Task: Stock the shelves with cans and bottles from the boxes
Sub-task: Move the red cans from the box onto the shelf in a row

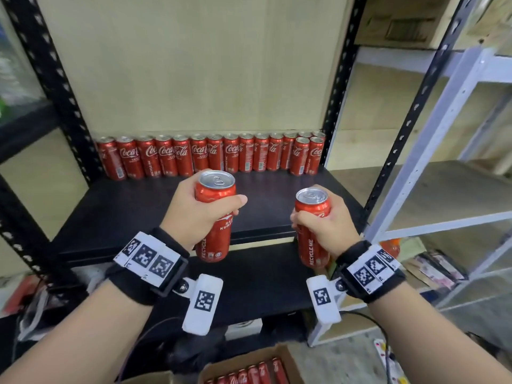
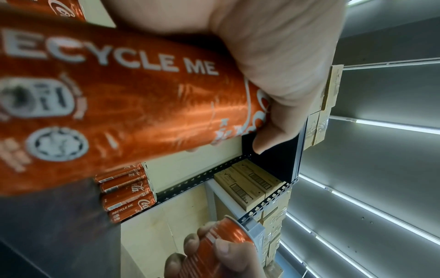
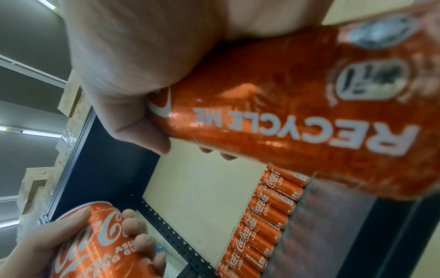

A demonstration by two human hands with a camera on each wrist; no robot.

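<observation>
Left hand (image 1: 194, 209) gripped one red can (image 1: 214, 217), right hand (image 1: 318, 221) clamped another can (image 1: 311, 228), both upright near black shelf (image 1: 138, 212), row of cans (image 1: 210, 155) at far edge.

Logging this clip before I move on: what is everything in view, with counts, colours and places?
Cans on shelf: back row of about fourteen plus two in front at the right end, red, upright.
Held cans: two, red; one in the left hand, one in the right.
Shelf: one, black, in front.
Box: one, brown, bottom edge, more red cans inside.
Rack: one, pale, right.
Wrist bands: two, black with white tags.
Left hand: grips can.
Right hand: grips can.
</observation>
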